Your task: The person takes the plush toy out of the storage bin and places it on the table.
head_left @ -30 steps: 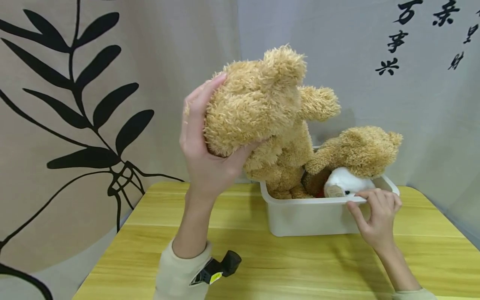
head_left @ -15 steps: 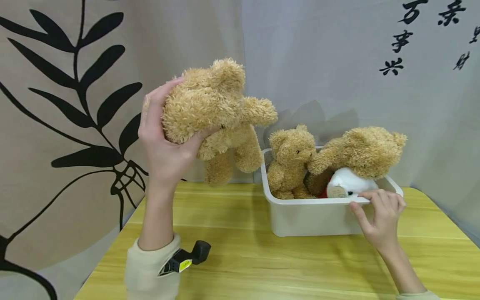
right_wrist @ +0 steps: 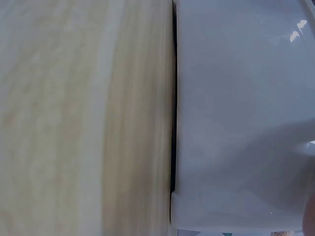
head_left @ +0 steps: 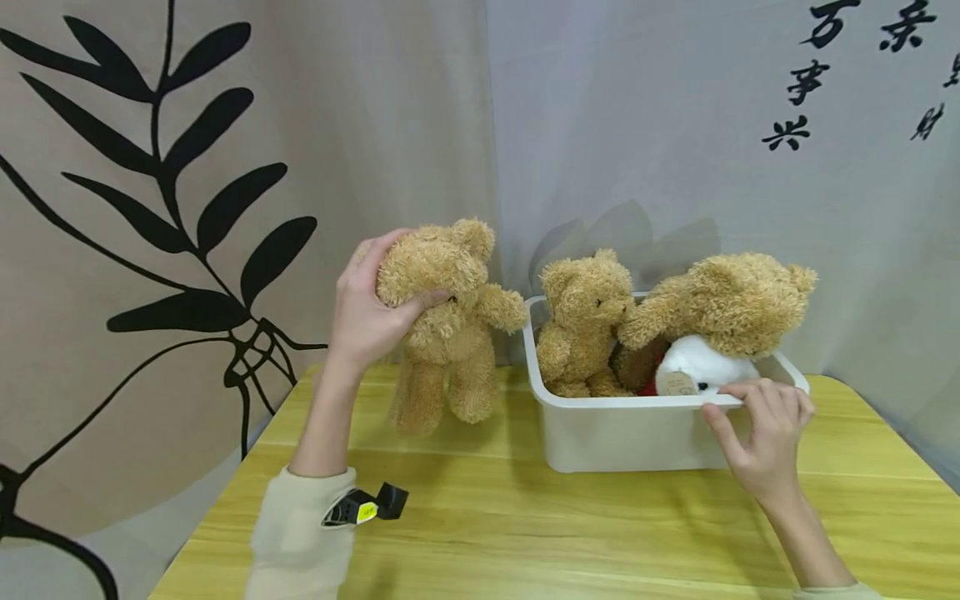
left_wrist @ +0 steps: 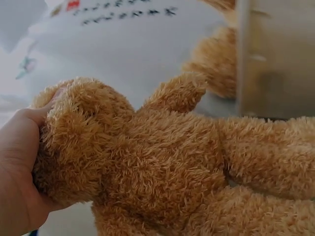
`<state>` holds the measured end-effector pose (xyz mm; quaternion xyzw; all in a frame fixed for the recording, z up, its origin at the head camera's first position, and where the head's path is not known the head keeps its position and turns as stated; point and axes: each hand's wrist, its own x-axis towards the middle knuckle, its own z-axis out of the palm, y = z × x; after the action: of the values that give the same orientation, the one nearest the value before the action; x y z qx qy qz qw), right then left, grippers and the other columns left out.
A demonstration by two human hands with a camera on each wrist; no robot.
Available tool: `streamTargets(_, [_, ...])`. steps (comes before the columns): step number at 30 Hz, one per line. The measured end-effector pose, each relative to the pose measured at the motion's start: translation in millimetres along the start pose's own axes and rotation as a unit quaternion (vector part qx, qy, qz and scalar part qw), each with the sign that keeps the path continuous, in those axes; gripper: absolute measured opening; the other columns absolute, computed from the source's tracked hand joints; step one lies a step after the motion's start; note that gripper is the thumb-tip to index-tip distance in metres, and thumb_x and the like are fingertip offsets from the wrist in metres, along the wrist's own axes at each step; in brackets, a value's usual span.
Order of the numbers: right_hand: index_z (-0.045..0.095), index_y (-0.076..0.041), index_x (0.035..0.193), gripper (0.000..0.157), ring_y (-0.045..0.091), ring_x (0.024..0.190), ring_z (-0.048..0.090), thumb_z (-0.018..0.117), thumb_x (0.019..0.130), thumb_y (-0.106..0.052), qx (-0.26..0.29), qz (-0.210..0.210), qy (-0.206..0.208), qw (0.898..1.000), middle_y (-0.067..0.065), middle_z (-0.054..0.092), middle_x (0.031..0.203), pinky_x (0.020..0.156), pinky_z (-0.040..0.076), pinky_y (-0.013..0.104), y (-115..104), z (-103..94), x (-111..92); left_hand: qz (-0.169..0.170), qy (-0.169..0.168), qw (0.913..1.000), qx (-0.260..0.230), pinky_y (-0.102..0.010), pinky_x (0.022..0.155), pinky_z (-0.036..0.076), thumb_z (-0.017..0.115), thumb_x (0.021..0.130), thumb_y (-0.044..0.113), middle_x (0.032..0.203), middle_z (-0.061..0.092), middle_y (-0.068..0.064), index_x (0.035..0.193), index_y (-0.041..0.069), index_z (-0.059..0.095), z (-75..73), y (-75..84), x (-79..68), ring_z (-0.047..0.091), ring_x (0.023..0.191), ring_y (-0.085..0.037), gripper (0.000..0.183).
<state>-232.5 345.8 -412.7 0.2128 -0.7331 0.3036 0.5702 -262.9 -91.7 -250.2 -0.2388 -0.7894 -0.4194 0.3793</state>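
My left hand (head_left: 363, 312) grips a tan teddy bear (head_left: 453, 346) by the head, thumb across its face. The bear is upright left of the white plastic bin (head_left: 630, 437); whether its feet touch the table I cannot tell. In the left wrist view its furry body (left_wrist: 162, 157) stretches rightward from the hand (left_wrist: 17, 167). My right hand (head_left: 768, 433) holds the bin's front rim between thumb and fingers. Inside sit a smaller teddy bear (head_left: 581, 321) at the left and another teddy bear (head_left: 738, 304), face down over a white plush toy (head_left: 701, 367).
The wooden table (head_left: 480, 525) runs under everything, with a pale printed curtain (head_left: 405, 108) behind. Something brown and red, partly hidden, lies in the bin between the toys. The right wrist view shows mostly the bin's outer wall (right_wrist: 241, 108) beside the tabletop (right_wrist: 59, 118).
The held teddy bear has come left, away from over the bin, and then down toward the table, uncovering the smaller bear. My right hand has stayed on the bin rim.
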Motion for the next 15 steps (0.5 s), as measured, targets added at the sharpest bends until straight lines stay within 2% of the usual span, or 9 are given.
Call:
streamTargets(4, [0.061,0.010,0.082,0.074,0.030,0.082,0.037,0.056,0.095,-0.063,0.000,-0.001,0.001,1.000,0.020,0.053,0.077,0.103,0.011,0.033,-1,0.2,0,-0.049,-0.052,0.9974,0.012,-0.056,0.110,0.035,0.091,0.074,0.027,0.137,0.057,-0.008,0.141,0.013,0.056,7.5,-16.9,-4.9,0.049,0.130,-0.028,0.077])
streamTargets(9, [0.061,0.010,0.082,0.074,0.030,0.081,0.037,0.056,0.096,-0.062,0.001,-0.001,0.001,1.000,0.020,0.053,0.077,0.103,0.011,0.033,-2,0.7,1,-0.094,-0.110,0.9894,0.018,-0.063,0.111,0.031,0.089,0.077,0.035,0.142,0.054,-0.009,0.144,0.015,0.054,15.9,-33.3,-9.4,0.044,0.135,-0.034,0.078])
streamTargets(15, [0.061,0.010,0.081,0.074,0.031,0.081,0.037,0.056,0.095,-0.062,0.001,0.000,0.004,1.000,0.020,0.053,0.077,0.103,0.011,0.033,-2,0.3,2,-0.137,-0.143,0.9802,0.012,-0.067,0.112,0.027,0.087,0.078,0.041,0.151,0.047,-0.008,0.147,0.016,0.050,27.7,-55.7,-13.4,0.038,0.141,-0.035,0.083])
